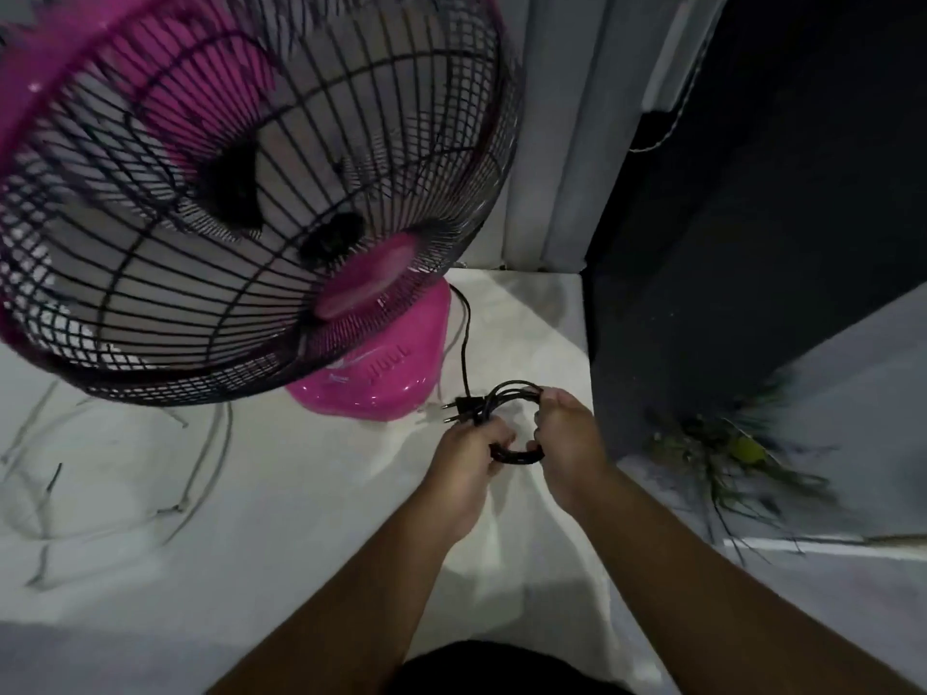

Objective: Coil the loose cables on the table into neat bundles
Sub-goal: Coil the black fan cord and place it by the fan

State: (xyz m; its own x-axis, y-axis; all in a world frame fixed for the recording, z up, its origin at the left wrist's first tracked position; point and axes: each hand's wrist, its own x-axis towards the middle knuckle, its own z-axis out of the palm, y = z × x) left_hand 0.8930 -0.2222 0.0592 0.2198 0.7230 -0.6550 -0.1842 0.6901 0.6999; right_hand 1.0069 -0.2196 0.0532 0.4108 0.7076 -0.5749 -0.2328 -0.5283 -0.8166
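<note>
Cable [517, 456] gripped by left hand [466, 466] and right hand [572, 443].

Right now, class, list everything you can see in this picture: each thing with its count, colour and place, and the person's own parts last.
fan: 1, pink with a black wire guard, standing on the table at left
cable: 1, black, coiled in loops between both hands, one end running back to the fan's base
plug: 1, black with two metal pins, on the coil's left side
table: 1, white, under the fan and hands
plant: 1, green, blurred, beyond the table's right edge
left hand: 1, grip round the coil's left side
right hand: 1, grip round the coil's right side
</note>
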